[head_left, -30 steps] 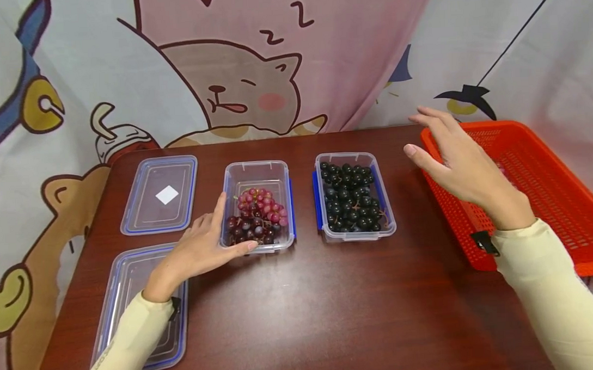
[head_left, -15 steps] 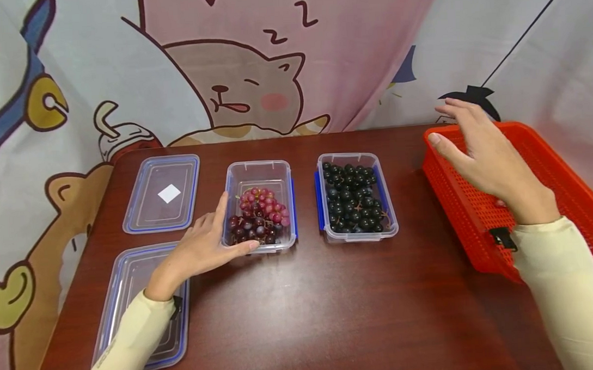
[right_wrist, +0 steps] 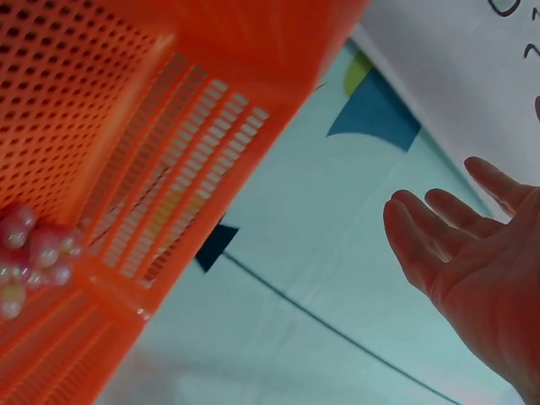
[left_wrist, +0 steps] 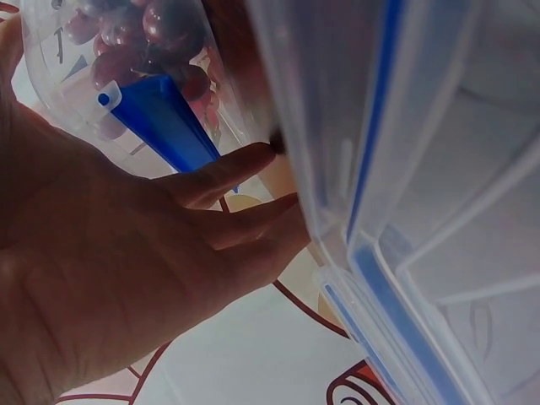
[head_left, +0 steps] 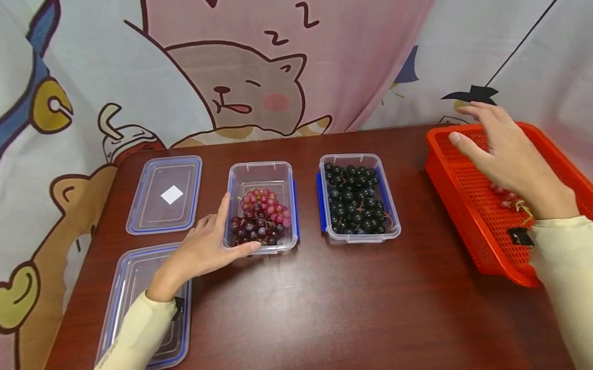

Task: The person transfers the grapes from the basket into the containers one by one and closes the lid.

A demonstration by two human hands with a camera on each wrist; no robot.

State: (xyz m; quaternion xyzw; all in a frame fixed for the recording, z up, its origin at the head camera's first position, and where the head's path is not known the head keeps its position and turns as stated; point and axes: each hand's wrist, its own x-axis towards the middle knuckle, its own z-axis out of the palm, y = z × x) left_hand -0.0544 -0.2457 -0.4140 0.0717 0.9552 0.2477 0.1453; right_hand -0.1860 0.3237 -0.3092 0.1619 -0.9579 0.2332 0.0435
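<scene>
My left hand (head_left: 204, 248) rests at the near left corner of a clear plastic food container (head_left: 262, 169), thumb along the front rim and index finger along the left side. Pink grapes (head_left: 270, 202) and dark red grapes (head_left: 259, 230) fill its near part. In the left wrist view, the fingers stretch out beside a lid. My right hand (head_left: 513, 161) hovers over the red plastic basket (head_left: 466, 212) at the right, fingers loosely spread, holding nothing. Beneath that hand, partly hidden, lies a bunch of pink grapes (head_left: 507, 198), also visible in the right wrist view.
A second clear container (head_left: 362, 238), full of black grapes (head_left: 353, 199), stands between the first one and the basket. Two blue-edged lids lie at the left: a smaller lid (head_left: 164, 176) with a white label (head_left: 171, 195), and a larger lid (head_left: 128, 272) under my left forearm.
My right hand has moved rightward, from beside the basket's left rim to over the basket, and the grapes inside show more. The left hand stays on the container.
</scene>
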